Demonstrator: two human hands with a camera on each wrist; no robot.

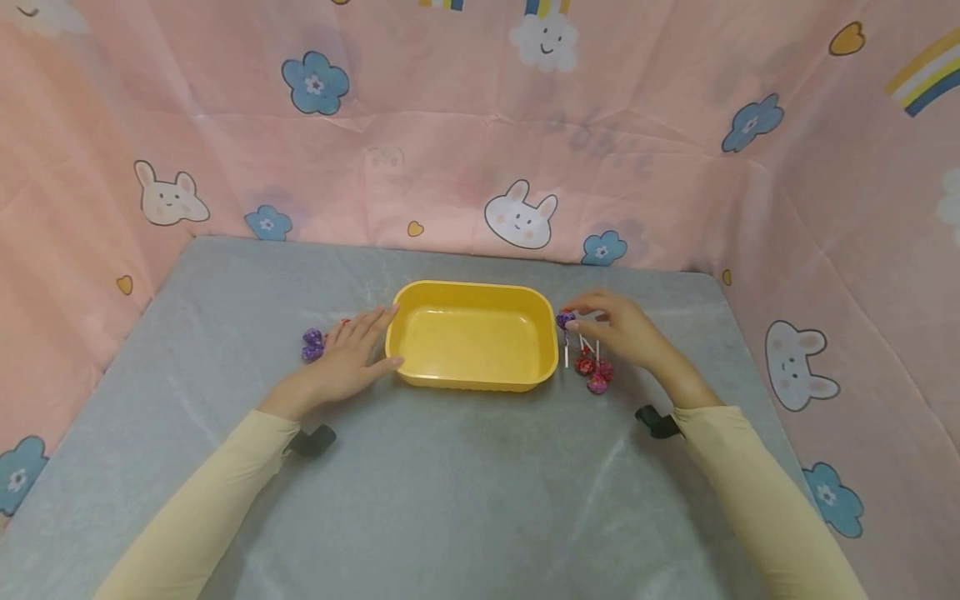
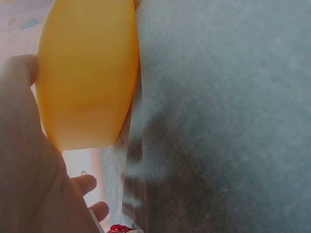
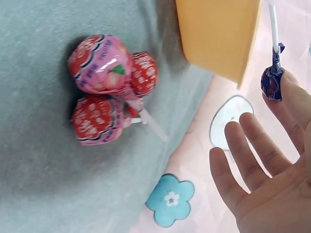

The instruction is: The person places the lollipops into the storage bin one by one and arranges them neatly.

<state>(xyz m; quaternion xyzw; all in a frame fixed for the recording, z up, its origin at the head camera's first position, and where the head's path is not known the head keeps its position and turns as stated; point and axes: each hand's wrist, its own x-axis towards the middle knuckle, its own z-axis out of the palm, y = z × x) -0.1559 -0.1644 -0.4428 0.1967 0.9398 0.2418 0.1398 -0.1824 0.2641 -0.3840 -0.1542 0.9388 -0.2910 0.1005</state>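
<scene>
A yellow plastic basin sits on the grey-covered table. My left hand rests at its left rim with the fingers stretched out; in the left wrist view the thumb touches the rim. Just off the basin's right end, my right hand pinches a purple-wrapped lollipop by its candy head between thumb and forefinger, the other fingers loosely spread. Its white stick points down in the head view. Several red and pink lollipops lie clustered on the cloth below that hand.
Purple lollipops lie left of the basin, and a red one is partly hidden by the left hand. Pink patterned cloth hangs behind the table and on both sides. A dark strap piece juts from the right wrist.
</scene>
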